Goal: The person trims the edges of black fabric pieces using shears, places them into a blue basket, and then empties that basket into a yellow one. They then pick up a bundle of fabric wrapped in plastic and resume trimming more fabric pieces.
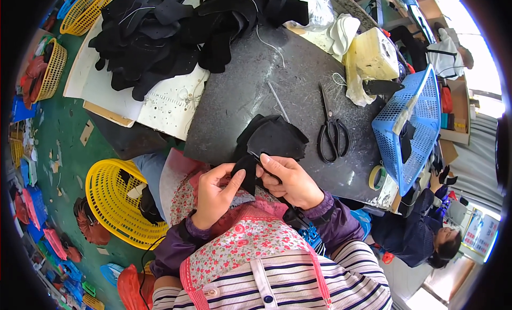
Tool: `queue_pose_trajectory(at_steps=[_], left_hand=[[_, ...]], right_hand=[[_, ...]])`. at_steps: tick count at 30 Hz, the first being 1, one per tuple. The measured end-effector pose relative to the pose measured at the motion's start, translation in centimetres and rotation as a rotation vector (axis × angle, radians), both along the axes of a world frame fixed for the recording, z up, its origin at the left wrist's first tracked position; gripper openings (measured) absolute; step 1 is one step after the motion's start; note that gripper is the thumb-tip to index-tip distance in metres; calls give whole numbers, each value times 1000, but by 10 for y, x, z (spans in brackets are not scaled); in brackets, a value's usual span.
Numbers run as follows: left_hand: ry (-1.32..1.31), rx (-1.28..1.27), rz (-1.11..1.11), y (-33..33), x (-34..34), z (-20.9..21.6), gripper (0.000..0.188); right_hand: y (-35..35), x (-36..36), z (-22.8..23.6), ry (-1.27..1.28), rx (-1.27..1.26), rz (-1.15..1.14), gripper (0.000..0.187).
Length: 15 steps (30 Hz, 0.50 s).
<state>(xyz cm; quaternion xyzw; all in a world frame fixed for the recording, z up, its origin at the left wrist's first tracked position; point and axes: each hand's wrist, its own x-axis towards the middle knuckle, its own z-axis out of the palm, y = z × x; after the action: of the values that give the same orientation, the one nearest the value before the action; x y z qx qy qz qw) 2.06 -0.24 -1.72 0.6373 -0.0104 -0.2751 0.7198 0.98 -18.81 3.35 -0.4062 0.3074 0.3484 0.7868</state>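
My left hand (216, 195) is closed, pinching a small black cut piece (245, 171) of fabric-like material between thumb and fingers. Close beside it, my right hand (292, 182) is curled with the thumb pressed down on a thin dark tool (255, 156), whose narrow tip points at the black piece. The rest of that tool is hidden in the fingers, so its exact kind is unclear. Just beyond both hands, a stack of black cut pieces (274, 137) lies on the near edge of the dark worktable (234, 97). Black-handled scissors (333, 134) rest to the right of the stack.
A slim silvery stick (278, 101) lies behind the stack. Far left, black pieces (154, 43) are heaped over a white board (170, 110). A blue basket (380, 130) and tape roll (377, 178) stand right. A yellow basket (98, 195) sits lower left. Another person (413, 227) is at right.
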Motion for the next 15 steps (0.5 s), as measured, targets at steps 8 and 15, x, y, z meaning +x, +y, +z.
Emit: queue_pose_trajectory(at_steps=[8, 15], left_hand=[[-19, -5, 97, -4, -1, -3, 15], [-760, 348, 149, -6, 6, 6, 19]], right_hand=[[-1, 4, -7, -35, 33, -5, 30], [-4, 7, -5, -85, -48, 88, 31]])
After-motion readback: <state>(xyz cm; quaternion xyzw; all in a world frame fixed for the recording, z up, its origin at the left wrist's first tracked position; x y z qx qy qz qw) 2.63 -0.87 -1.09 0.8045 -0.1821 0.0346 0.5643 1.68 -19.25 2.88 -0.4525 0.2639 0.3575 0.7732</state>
